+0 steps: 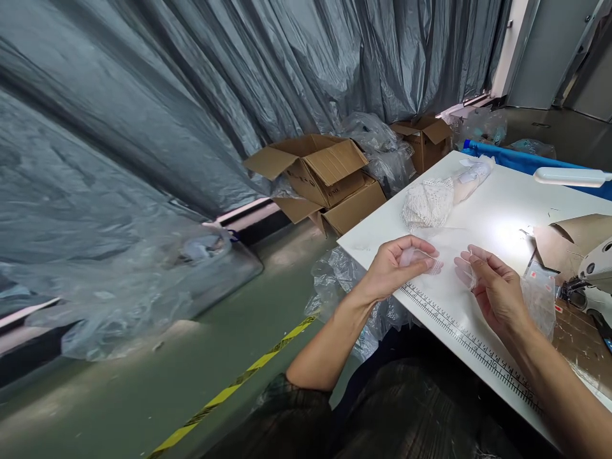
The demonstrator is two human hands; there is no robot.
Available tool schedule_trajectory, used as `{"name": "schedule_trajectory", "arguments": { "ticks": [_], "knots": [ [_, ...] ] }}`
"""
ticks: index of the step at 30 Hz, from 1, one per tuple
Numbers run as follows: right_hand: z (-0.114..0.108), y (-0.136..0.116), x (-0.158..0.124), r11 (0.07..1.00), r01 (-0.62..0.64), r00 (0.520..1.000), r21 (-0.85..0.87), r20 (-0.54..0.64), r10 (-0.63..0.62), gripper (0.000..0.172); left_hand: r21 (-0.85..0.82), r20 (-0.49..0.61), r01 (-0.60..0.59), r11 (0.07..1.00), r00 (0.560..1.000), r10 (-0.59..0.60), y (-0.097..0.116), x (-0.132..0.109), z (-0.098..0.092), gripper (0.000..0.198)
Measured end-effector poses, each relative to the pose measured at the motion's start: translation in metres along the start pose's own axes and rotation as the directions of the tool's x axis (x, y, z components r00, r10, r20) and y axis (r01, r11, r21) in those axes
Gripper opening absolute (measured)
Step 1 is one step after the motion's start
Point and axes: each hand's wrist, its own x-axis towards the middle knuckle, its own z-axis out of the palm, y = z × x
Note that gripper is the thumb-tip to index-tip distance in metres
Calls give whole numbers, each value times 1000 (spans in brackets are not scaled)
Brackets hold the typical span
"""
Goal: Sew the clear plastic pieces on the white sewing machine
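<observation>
Sheer white fabric (pixel 447 242) stretches between my two hands above the white table (pixel 368 236). My left hand (pixel 396 262) pinches one part of it between thumb and fingers. Facing it, my right hand (pixel 497 290) grips another part with thumb and fingertips. The cloth is see-through, so its outline is hard to make out. Beyond my hands lies a bundle of white lace (pixel 428 203) beside a pale wrapped roll (pixel 473 175). To the right of my right hand stands a sewing machine (pixel 595 264), with a clear plastic piece (pixel 540 296) near it.
A ruler strip (pixel 468 344) runs along the table's near edge. Open cardboard boxes (pixel 329 175) and clear plastic bags (pixel 382 150) sit on the floor behind. Grey sheeting (pixel 191 95) hangs at the left. Yellow-black tape (pixel 239 382) marks the green floor. A white lamp (pixel 571 176) reaches in from the right.
</observation>
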Motion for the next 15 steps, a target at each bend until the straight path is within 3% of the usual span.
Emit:
{"name": "schedule_trajectory", "arguments": {
  "ticks": [5, 9, 11, 13, 15],
  "knots": [
    [2, -1, 1, 1000, -6, 1000, -6, -2, 6, 37, 53, 45, -13, 999, 999, 11, -1, 3, 1, 38],
    [-14, -13, -9, 960, 48, 999, -276, -5, -51, 44, 197, 109, -42, 980, 994, 21, -9, 13, -2, 37],
    [-37, -24, -19, 831, 207, 978, -516, 74, -197, 39, 394, 145, -131, 910, 986, 79, -15, 15, -5, 35],
    [-67, -37, -32, 576, 399, 911, -714, 234, -340, 27, 636, 196, -246, 732, 968, 155, -18, 14, -8, 35],
    [-99, -49, -46, 298, 489, 845, -820, 361, -394, 23, 808, 151, -290, 512, 943, 295, -17, 13, -9, 34]
  ]
}}
